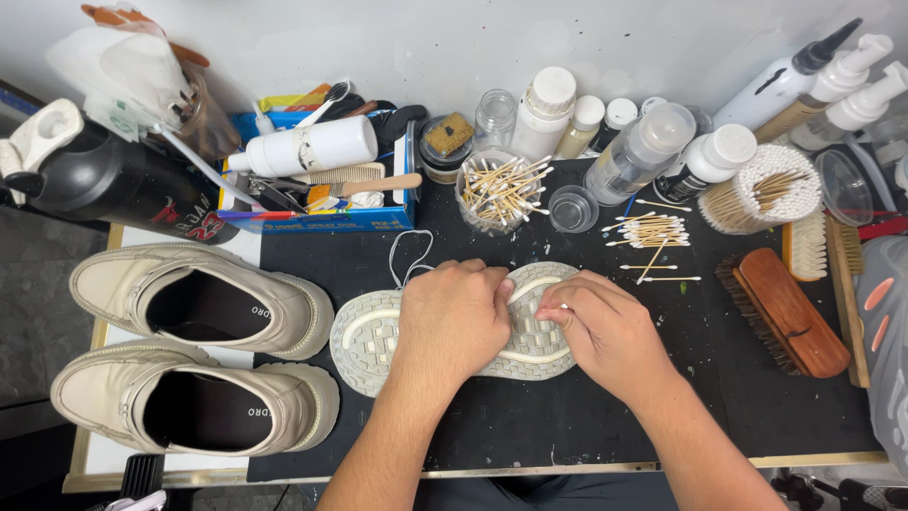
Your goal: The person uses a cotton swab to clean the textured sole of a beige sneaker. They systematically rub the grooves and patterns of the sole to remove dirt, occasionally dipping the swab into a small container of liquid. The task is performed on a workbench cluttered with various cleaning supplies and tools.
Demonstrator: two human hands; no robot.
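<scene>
A pale sneaker [378, 331] lies sole-up at the middle of the black worktop [567, 426], its white lace [409, 254] looping behind it. The left hand [452, 320] presses flat over the sole, grip closed on the shoe, while the right hand [605, 333] pinches a cotton swab [558, 306] against the tread. A jar of swabs [499, 192] stands just behind, a wooden brush [787, 312] to the right, and two beige shoes [203, 355] to the left.

The left hand [454, 317] covers the middle of the upturned shoe [378, 331], so only its sole shows. The right hand [605, 331] hides whatever its fingers [558, 308] pinch. A grey shoe [884, 331] is cut off by the right edge, and the spray bottles [842, 80] by the corner.
</scene>
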